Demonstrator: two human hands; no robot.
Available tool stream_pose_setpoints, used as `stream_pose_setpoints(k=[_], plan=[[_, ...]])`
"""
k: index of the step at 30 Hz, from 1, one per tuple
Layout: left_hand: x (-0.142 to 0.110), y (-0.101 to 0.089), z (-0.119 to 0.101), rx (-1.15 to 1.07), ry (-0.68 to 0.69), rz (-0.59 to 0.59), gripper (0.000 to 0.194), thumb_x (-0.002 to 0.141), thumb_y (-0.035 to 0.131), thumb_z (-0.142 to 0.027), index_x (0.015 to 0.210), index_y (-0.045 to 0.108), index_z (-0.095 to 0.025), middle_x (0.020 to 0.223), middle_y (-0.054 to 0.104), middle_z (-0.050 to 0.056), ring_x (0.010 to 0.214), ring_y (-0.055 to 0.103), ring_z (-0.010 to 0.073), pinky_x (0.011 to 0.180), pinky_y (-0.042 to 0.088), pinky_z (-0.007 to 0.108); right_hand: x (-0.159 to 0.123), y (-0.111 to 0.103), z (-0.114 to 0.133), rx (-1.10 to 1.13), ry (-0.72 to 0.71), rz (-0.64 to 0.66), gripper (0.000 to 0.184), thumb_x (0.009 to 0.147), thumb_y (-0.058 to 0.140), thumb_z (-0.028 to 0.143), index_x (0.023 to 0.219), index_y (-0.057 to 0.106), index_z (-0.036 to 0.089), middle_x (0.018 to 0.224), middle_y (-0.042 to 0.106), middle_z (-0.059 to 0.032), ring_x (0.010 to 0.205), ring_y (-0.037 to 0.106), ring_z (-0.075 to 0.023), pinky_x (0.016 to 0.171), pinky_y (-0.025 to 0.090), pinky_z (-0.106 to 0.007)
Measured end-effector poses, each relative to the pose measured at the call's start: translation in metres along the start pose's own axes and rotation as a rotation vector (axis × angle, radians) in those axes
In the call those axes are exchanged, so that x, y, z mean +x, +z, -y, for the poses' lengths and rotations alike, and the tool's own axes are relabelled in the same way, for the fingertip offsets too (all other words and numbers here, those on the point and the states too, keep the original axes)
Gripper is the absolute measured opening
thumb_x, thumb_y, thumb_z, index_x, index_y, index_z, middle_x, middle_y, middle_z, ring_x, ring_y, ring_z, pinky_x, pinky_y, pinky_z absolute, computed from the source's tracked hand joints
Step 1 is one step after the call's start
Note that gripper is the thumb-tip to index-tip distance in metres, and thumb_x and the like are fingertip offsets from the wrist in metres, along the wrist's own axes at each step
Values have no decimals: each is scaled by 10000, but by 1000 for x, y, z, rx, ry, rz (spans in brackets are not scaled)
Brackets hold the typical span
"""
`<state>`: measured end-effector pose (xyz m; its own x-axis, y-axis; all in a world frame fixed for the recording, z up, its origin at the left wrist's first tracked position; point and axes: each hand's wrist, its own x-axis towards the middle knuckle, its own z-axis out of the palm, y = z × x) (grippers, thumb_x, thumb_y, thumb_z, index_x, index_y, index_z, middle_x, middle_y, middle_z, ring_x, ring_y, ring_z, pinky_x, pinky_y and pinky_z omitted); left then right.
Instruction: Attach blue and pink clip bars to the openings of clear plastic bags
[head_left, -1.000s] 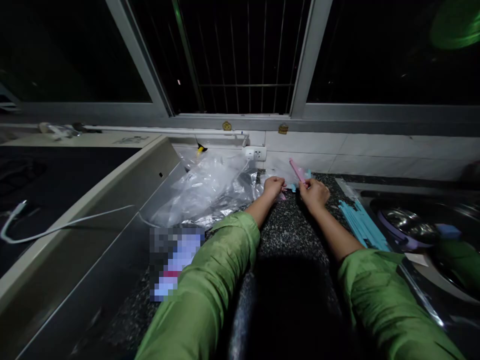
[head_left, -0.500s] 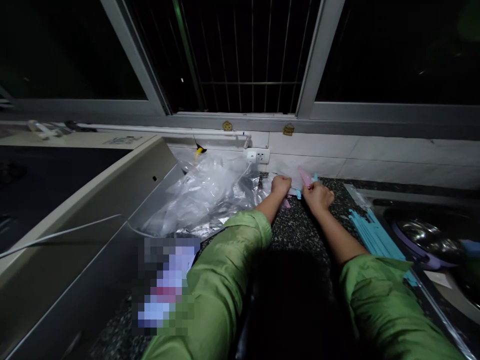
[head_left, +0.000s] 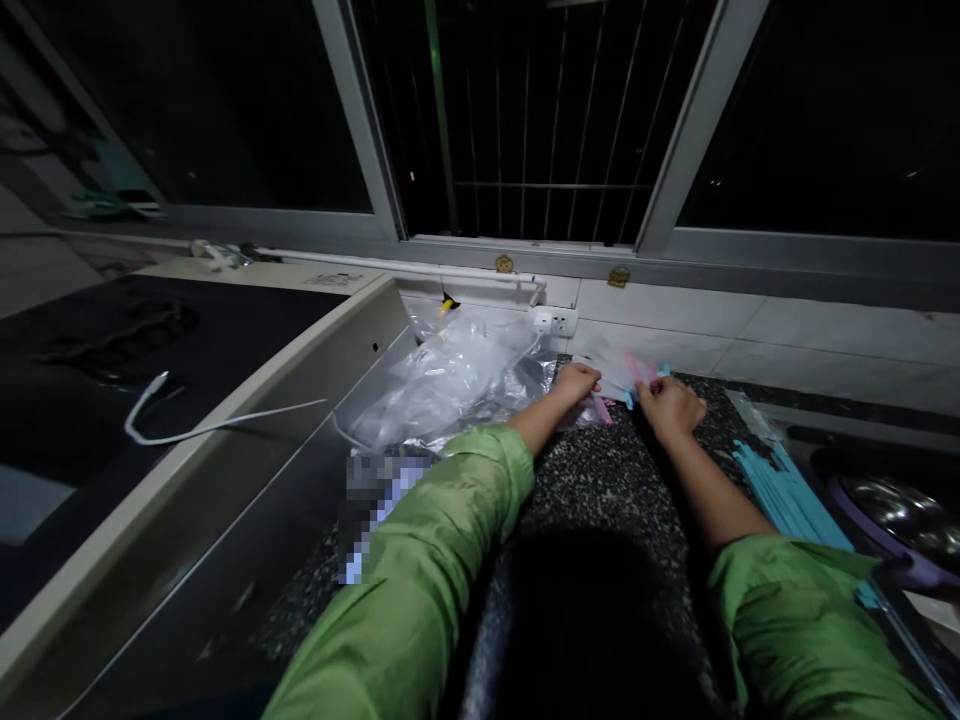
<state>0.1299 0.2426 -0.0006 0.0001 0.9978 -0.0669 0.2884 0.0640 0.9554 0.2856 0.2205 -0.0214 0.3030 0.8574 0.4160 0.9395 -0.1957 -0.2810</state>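
My left hand [head_left: 577, 384] is closed in a pinch on the near left side of a small clear plastic bag [head_left: 609, 364] at the back of the speckled counter [head_left: 600, 480]. On the bag's right side, my right hand [head_left: 671, 408] pinches it too. A pink strip [head_left: 637, 368] and light-blue ends show at the bag, partly hidden by my right fingers; whether they are inside it I cannot tell. Another small pink piece [head_left: 602, 410] lies below my left hand. To the right of my right hand rests a bundle of light-blue plastic strips [head_left: 791, 495].
Crumpled clear plastic [head_left: 472, 365] is heaped left of my hands, by a socket [head_left: 556, 320] with a plugged-in white cable. A pixelated flat object [head_left: 386, 500] lies nearer. A cream-edged cabinet [head_left: 285, 400] stands left; a sink holding a metal bowl [head_left: 904, 510] is right.
The view has swung left, so everything sits farther right in the picture. Both hands keep hold of the bag, in nearly the same place on the counter.
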Motion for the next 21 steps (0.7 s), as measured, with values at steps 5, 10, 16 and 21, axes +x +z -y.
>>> stream_pose_setpoints(k=[5,10,16,21], plan=[[-33,-96,1,200,126,-69,229,651,638,-153,434,565,-171,433,507,-9,551,518,140,631,396,247,-20,-1,35,96,-316,-19,291,804,438,289,888,668,132,868,670,-126,871,565,-247,749,383,-337],[-79,-187,16,496,186,-177,229,549,695,-156,390,537,-202,426,500,4,598,544,183,645,383,259,-54,0,116,99,-769,182,291,842,410,217,993,646,142,963,652,-111,934,536,-216,800,379,-292],[-133,-208,55,743,154,-158,144,585,720,-310,634,647,-195,642,620,56,762,593,231,708,409,281,-81,9,188,81,-933,251,332,799,509,196,1116,606,184,999,631,-108,950,512,-220,774,361,-295],[-151,-201,66,1244,204,-60,273,752,567,-331,958,629,-162,991,622,120,958,562,249,732,423,300,-86,16,205,14,-982,249,259,829,451,173,974,665,159,919,626,-128,894,505,-225,712,323,-312]])
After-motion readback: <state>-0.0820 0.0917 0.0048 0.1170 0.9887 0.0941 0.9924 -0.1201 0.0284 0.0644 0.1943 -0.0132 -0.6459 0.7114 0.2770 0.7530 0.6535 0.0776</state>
